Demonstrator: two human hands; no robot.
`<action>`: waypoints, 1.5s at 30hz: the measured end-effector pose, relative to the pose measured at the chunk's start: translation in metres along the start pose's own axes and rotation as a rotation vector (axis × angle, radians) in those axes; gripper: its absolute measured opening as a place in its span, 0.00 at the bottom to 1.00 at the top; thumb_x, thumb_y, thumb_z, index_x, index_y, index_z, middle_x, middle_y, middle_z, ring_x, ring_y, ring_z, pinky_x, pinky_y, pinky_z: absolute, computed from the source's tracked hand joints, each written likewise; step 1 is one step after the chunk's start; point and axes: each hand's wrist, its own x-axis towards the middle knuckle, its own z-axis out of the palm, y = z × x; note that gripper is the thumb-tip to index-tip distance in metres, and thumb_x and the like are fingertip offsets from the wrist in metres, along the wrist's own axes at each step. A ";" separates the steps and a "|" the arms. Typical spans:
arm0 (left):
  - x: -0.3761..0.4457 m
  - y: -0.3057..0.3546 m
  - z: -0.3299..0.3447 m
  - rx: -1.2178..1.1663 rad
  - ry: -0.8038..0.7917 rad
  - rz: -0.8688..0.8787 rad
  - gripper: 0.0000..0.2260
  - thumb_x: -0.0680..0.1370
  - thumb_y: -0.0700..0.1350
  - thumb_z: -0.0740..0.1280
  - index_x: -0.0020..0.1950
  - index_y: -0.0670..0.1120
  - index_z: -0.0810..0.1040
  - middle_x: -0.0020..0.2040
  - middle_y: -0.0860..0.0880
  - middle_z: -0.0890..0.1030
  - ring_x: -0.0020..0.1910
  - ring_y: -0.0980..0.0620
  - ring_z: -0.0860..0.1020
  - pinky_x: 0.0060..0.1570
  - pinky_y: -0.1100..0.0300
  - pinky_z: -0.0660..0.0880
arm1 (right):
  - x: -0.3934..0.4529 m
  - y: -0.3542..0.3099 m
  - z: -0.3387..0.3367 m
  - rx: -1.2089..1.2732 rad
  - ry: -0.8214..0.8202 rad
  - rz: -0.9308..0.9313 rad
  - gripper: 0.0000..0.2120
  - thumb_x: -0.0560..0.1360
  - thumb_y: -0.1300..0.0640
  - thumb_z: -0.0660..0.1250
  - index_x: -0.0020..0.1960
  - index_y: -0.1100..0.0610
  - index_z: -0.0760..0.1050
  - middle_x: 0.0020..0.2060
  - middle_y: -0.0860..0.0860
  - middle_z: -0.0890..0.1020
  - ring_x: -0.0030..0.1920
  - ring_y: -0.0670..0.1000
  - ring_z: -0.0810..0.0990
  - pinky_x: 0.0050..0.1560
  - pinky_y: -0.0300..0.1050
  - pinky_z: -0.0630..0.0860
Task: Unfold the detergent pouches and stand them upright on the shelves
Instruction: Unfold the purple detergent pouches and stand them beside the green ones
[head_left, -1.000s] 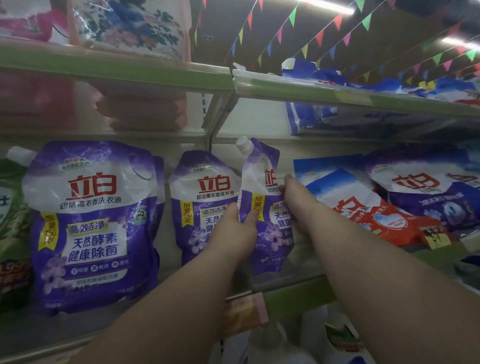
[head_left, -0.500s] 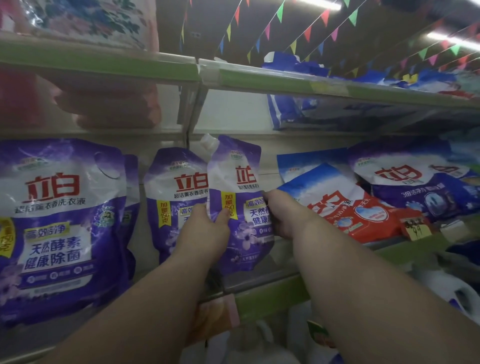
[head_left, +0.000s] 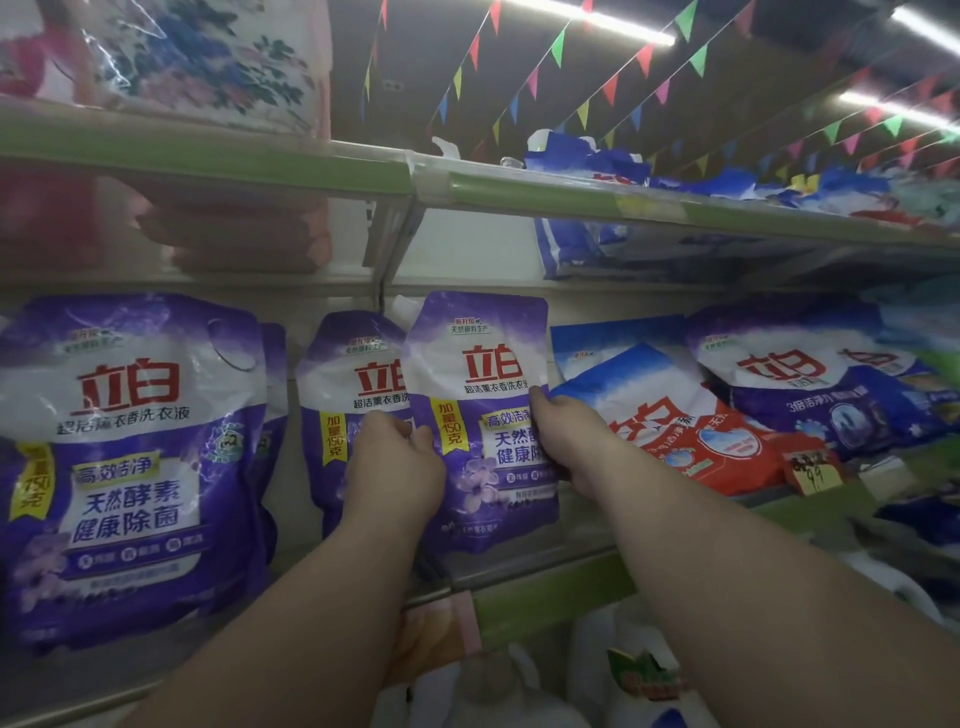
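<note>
Both hands pinch the purple pouch upright on the shelf: left hand on its left edge, right hand on its right. It looks soft, liquid-heavy and slippery; side seams seem the best hold.

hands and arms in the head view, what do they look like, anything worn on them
Both arms are bare right up to the bottom edge of the picture: no sleeves, gloves, watch or bracelet show. The left hand and right hand carry no visible rings or markings.
</note>
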 end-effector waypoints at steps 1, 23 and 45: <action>0.000 0.000 0.000 0.012 -0.020 0.009 0.07 0.85 0.51 0.65 0.56 0.50 0.69 0.47 0.53 0.74 0.49 0.49 0.76 0.46 0.52 0.75 | -0.003 0.001 -0.002 -0.005 0.008 -0.008 0.22 0.84 0.38 0.58 0.58 0.55 0.79 0.48 0.54 0.89 0.49 0.57 0.89 0.59 0.60 0.84; -0.011 0.009 -0.003 0.082 -0.207 -0.001 0.21 0.84 0.50 0.66 0.75 0.44 0.74 0.65 0.47 0.80 0.57 0.47 0.79 0.48 0.59 0.72 | -0.036 0.011 -0.016 0.174 -0.124 -0.022 0.16 0.83 0.39 0.64 0.63 0.49 0.76 0.50 0.51 0.90 0.51 0.55 0.90 0.59 0.61 0.84; -0.014 0.017 -0.017 -0.289 -0.160 -0.281 0.12 0.83 0.48 0.68 0.41 0.47 0.76 0.45 0.48 0.82 0.53 0.44 0.81 0.64 0.44 0.78 | -0.036 0.013 -0.016 0.146 -0.063 -0.074 0.14 0.83 0.41 0.68 0.59 0.51 0.79 0.46 0.52 0.90 0.46 0.54 0.90 0.54 0.59 0.86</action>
